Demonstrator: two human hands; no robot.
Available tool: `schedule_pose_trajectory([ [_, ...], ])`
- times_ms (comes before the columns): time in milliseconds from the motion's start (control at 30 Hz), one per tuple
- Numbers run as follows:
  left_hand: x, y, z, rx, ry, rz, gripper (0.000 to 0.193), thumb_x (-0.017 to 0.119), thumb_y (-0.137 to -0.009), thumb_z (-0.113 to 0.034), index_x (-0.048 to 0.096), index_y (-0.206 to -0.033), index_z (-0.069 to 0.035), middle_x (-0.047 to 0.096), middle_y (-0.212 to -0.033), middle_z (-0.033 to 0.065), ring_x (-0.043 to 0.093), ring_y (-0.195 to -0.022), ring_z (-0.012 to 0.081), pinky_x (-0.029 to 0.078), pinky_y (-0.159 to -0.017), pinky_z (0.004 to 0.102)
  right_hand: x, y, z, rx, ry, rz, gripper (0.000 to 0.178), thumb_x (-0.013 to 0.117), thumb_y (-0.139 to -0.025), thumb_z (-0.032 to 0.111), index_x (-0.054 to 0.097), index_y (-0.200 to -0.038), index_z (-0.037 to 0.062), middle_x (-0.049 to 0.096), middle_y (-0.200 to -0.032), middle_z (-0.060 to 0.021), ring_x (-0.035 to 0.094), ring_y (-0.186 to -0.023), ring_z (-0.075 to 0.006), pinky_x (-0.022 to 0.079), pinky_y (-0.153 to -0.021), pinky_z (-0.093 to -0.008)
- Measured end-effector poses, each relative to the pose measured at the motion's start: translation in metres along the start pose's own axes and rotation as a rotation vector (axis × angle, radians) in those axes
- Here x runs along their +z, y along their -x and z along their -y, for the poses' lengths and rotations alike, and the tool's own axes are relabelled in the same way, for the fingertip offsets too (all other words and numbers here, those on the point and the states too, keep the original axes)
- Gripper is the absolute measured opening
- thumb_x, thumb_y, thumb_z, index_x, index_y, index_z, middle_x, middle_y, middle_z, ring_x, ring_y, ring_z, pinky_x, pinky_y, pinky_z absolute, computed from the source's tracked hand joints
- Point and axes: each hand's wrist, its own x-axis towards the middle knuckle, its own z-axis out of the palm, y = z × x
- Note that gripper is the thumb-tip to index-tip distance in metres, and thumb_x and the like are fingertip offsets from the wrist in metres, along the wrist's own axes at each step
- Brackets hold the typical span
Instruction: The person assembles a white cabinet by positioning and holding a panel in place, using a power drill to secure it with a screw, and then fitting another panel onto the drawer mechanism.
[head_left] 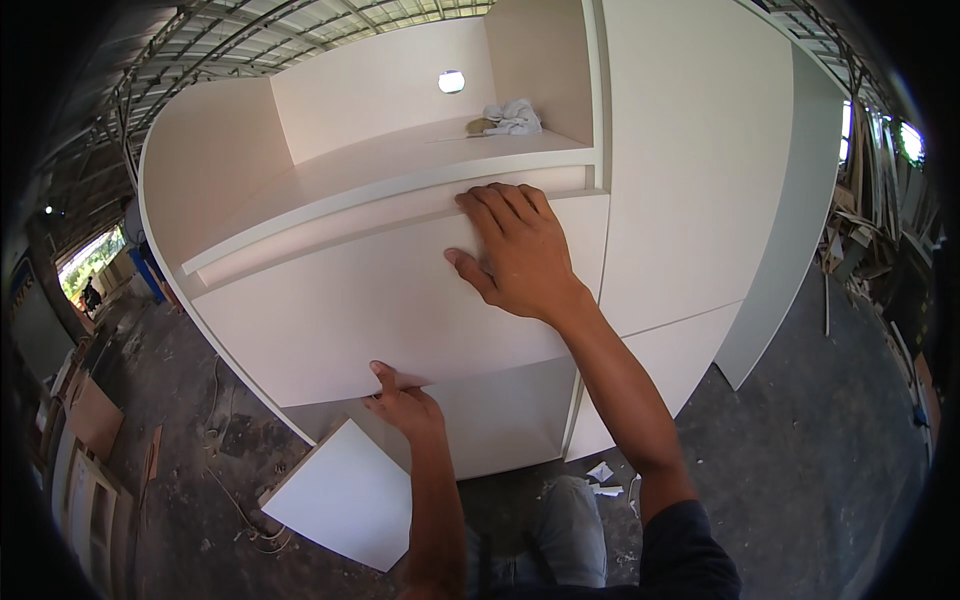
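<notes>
A white drawer front (340, 310) spans the left part of a white cabinet (700, 170), under an open shelf (370, 150). My right hand (520, 250) lies over its top edge, fingers bent across the edge and thumb against the face. Below, my left hand (405, 402) pinches the bottom edge, its thumb on the face and the fingers underneath, partly hidden. What lies behind the drawer front is hidden, apart from a grey surface (500, 420) showing beneath it.
Crumpled white cloth (515, 117) rests on the shelf near a round hole (452, 82) in the back panel. A loose white board (345, 495) lies low at the left by my forearm. Scraps (603, 478) litter the dark floor; wood offcuts (850, 225) are piled at far right.
</notes>
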Motion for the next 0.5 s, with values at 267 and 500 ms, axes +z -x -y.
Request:
schedule_pose_trajectory([
  [267, 0.0, -0.013, -0.012, -0.142, 0.097, 0.015, 0.061, 0.06, -0.092, -0.044, 0.039, -0.132, -0.003, 0.046, -0.129, 0.0118, 0.046, -0.119, 0.0294, 0.04, -0.1, 0.0466, -0.01, -0.008, 0.008, 0.11, -0.157, 0.096, 0.05, 0.079, -0.073, 0.03, 0.063, -0.11, 0.0012, 0.058, -0.102, -0.0095, 0.051, -0.097, -0.0267, 0.038, -0.086, -0.0375],
  [500, -0.021, -0.003, -0.008, -0.319, 0.35, -0.451, 0.066, 0.059, -0.082, -0.057, 0.047, -0.128, -0.01, 0.051, -0.12, 0.0104, 0.05, -0.109, 0.0268, 0.044, -0.092, 0.0431, -0.042, 0.006, 0.046, 0.138, -0.194, 0.164, 0.046, 0.081, -0.066, 0.024, 0.066, -0.104, 0.004, 0.059, -0.099, -0.009, 0.054, -0.087, -0.0268, 0.039, -0.075, -0.0401],
])
